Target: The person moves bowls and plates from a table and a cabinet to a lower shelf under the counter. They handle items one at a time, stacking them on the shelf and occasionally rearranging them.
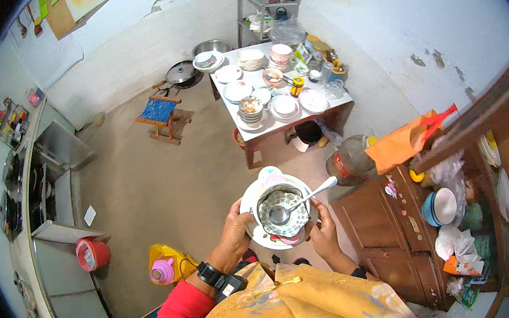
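A white plate (250,192) is held level in front of my body, with a patterned bowl (290,223) stacked on it. Inside the bowl rests a metal spoon (279,214), its handle sticking out over the right rim. A small white dish or spoon with a blue mark (269,171) pokes out beyond the bowl's far side. My left hand (236,227) grips the plate's left edge, thumb on top. My right hand (323,231) holds its right edge. Part of the plate is hidden beneath the bowl.
Ahead stands a white-topped table (251,133) loaded with plates, bowls and jars. A blue folding stool (158,109) sits left of it, near a lidded pan (180,74). At right is a wooden cabinet (370,221); a red bucket (93,253) stands by the left counter (26,185).
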`<action>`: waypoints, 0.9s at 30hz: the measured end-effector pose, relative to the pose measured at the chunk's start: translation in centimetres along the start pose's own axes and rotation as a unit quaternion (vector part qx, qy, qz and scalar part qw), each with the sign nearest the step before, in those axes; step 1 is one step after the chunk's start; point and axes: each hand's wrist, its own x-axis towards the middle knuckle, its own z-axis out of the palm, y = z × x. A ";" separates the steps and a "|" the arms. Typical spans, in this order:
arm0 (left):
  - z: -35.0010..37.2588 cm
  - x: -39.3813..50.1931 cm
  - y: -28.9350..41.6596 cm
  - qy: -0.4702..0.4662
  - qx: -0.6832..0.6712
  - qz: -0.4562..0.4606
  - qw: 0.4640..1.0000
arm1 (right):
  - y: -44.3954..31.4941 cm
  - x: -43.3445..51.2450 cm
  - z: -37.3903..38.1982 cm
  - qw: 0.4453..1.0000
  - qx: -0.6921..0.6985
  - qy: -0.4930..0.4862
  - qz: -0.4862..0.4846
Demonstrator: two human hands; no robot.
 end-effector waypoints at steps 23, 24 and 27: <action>-5.4 10.9 -6.2 -0.016 -0.098 0.169 0.981 | 10.5 15.9 -0.5 0.963 0.100 -0.197 -0.155; -5.8 11.9 -6.1 -0.028 -0.097 0.176 0.979 | 10.8 16.7 -0.4 0.968 0.089 -0.193 -0.134; -5.6 13.9 -5.2 -0.062 -0.123 0.173 0.975 | 9.8 19.0 0.0 0.963 0.045 -0.197 -0.177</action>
